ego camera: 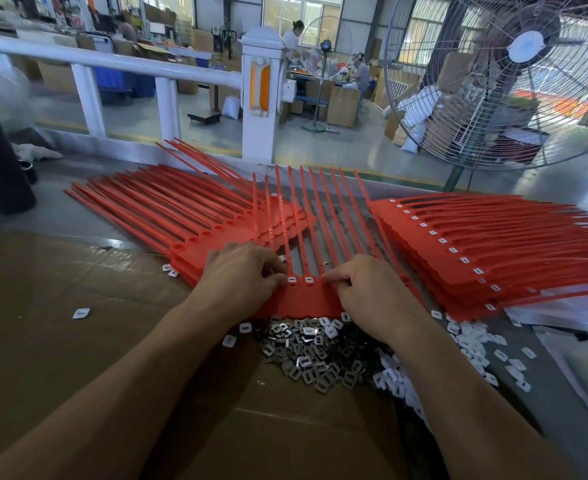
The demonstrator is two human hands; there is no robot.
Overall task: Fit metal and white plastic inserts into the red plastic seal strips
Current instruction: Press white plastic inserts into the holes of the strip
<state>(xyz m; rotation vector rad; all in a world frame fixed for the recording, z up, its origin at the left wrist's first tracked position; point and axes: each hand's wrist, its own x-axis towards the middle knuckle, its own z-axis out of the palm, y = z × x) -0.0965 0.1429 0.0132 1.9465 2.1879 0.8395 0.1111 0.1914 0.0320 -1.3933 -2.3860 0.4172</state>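
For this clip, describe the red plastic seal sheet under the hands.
The red plastic seal sheet is a joined row of flat tags with long thin tails fanning away from the person. It lies flat on the table. Two sockets between the hands show white inserts. The left hand and right hand press its socket row.

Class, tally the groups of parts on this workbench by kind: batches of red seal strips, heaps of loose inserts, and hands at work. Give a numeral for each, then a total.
Batches of red plastic seal strips: 3 (left stack, middle sheet being worked, right stack)
Heaps of inserts: 2 (grey metal inserts, white plastic inserts)
Hands: 2 (left hand, right hand)
Total: 7
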